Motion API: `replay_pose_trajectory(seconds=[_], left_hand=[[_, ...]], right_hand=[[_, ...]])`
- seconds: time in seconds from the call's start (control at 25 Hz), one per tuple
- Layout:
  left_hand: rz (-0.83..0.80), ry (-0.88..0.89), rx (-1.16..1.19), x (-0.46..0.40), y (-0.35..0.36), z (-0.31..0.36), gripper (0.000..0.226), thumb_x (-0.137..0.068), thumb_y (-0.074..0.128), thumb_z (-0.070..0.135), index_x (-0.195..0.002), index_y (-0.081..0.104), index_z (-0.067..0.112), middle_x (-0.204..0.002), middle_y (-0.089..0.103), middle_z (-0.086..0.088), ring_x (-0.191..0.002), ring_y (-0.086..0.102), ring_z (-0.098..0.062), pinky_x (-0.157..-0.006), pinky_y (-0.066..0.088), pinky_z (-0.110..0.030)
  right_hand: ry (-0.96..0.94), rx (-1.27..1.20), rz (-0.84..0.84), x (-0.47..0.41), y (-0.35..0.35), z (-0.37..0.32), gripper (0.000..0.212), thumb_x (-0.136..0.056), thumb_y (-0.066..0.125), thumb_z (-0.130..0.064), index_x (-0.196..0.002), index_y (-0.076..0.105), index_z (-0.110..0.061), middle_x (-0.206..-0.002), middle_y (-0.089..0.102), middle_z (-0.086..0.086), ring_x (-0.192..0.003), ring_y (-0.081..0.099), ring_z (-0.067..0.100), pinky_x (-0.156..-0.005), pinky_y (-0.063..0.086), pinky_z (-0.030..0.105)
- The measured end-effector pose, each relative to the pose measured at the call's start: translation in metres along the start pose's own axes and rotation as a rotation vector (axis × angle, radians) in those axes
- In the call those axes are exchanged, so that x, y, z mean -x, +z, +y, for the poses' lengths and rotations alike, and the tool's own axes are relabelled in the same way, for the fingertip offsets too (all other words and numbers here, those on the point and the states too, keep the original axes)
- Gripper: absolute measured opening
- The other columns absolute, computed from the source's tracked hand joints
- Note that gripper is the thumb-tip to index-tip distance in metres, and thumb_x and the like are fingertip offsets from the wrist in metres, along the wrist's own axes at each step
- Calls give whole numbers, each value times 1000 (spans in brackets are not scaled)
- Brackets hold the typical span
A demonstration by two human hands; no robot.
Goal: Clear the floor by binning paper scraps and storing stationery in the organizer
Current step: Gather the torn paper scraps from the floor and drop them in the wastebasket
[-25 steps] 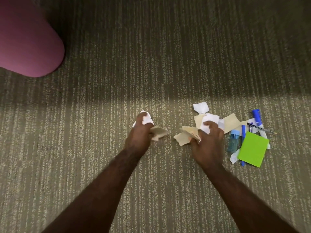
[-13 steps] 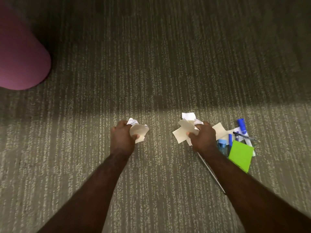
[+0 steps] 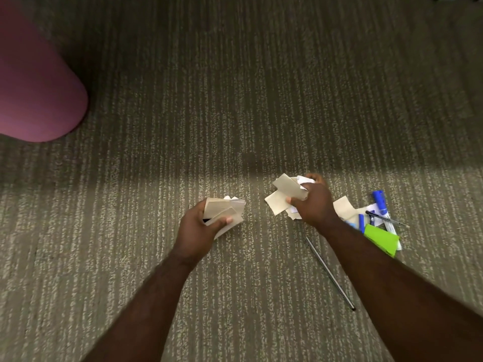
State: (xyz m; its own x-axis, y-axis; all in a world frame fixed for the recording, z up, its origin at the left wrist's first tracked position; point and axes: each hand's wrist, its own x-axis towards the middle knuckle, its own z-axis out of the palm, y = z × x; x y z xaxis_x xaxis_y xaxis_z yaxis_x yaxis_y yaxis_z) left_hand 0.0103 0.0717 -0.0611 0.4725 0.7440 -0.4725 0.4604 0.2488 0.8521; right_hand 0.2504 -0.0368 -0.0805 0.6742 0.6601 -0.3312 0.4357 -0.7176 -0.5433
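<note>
My left hand (image 3: 196, 231) is shut on a bunch of beige and white paper scraps (image 3: 226, 211), held just above the carpet. My right hand (image 3: 312, 202) grips a second bunch of beige and white paper scraps (image 3: 283, 194). Right of that hand, a small pile lies on the floor: one beige scrap (image 3: 345, 209), a blue marker (image 3: 380, 202), a thin black pen (image 3: 386, 218), a blue pen (image 3: 361, 223) and a green sticky-note pad (image 3: 383, 239). A long thin dark pen (image 3: 330, 274) lies on the carpet under my right forearm. No bin or organizer is in view.
A large rounded pink object (image 3: 34, 82) stands at the left edge. Striped grey-green carpet (image 3: 235, 100) covers everything else, darker in shadow towards the top.
Both hands have gathered their scraps tighter and lifted slightly. The right hand shifted off the pile, uncovering the long dark pen beneath the forearm. The camera view has drifted.
</note>
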Motion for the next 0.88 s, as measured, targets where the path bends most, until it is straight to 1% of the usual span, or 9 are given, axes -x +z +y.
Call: replay_pose_trajectory(seconds=[0.08,0.12,0.2,0.28,0.36,0.48,0.6,0.76,0.88], left_hand=[[-3,4,28,3,1,-3,48,-73,78,5,-105,58,35,-95,70,6,-79,68,-1,-60,54,-17],[-21,-3,-13,4,-1,-6,59,-72,78,3,-114,53,37,-95,69,6,-77,67,-1,-58,53,-16],[-88,-42,-173,6,-4,-14,86,-71,79,3,-136,35,40,-99,67,6,-84,67,-5,-67,54,-18],[-129,-59,-349,5,-7,-23,93,-72,79,8,-144,26,35,-117,60,2,-100,61,-17,-83,52,-29],[-155,-37,-432,4,-7,-27,92,-73,78,11,-145,26,31,-131,51,-1,-110,54,-20,-94,48,-37],[-160,8,-514,1,-6,-26,83,-72,77,12,-140,34,34,-121,40,1,-108,47,-18,-96,45,-35],[-122,22,-543,2,-3,-22,70,-71,77,8,-129,45,28,-116,30,4,-107,45,-18,-98,44,-34],[-43,-37,-591,-6,2,-16,52,-73,77,11,-120,55,4,-120,37,-6,-101,47,-18,-99,43,-32],[-34,-29,-684,-15,4,-11,39,-74,78,15,-106,61,0,-112,47,-10,-92,47,-18,-87,41,-29]], right_hand=[[-19,31,1,-4,-1,-1,42,-71,77,-9,-110,66,1,-131,50,21,-118,51,30,-94,37,25],[-36,41,0,-5,-2,-1,42,-71,77,-8,-111,66,0,-128,54,21,-117,52,31,-94,38,28],[-76,64,-11,-6,-4,-2,42,-72,75,-9,-112,65,-3,-123,60,18,-113,54,31,-91,40,30],[-119,116,-28,-5,-3,-1,39,-74,73,-11,-111,64,-7,-116,63,17,-107,55,32,-84,41,31],[-137,145,-14,-5,-2,1,34,-75,72,-13,-108,64,-7,-115,62,18,-105,55,32,-81,41,32],[-164,131,0,-4,2,2,28,-77,72,-10,-102,65,0,-132,51,17,-115,53,27,-90,41,30],[-182,159,43,-3,7,-1,31,-76,70,-8,-106,66,-3,-120,64,19,-108,60,32,-85,43,30],[-150,54,149,5,15,-5,27,-76,68,0,-102,69,-1,-118,67,19,-106,62,33,-88,40,27],[-163,49,146,8,16,-1,22,-78,66,0,-100,69,-2,-128,58,19,-110,59,31,-85,38,21]])
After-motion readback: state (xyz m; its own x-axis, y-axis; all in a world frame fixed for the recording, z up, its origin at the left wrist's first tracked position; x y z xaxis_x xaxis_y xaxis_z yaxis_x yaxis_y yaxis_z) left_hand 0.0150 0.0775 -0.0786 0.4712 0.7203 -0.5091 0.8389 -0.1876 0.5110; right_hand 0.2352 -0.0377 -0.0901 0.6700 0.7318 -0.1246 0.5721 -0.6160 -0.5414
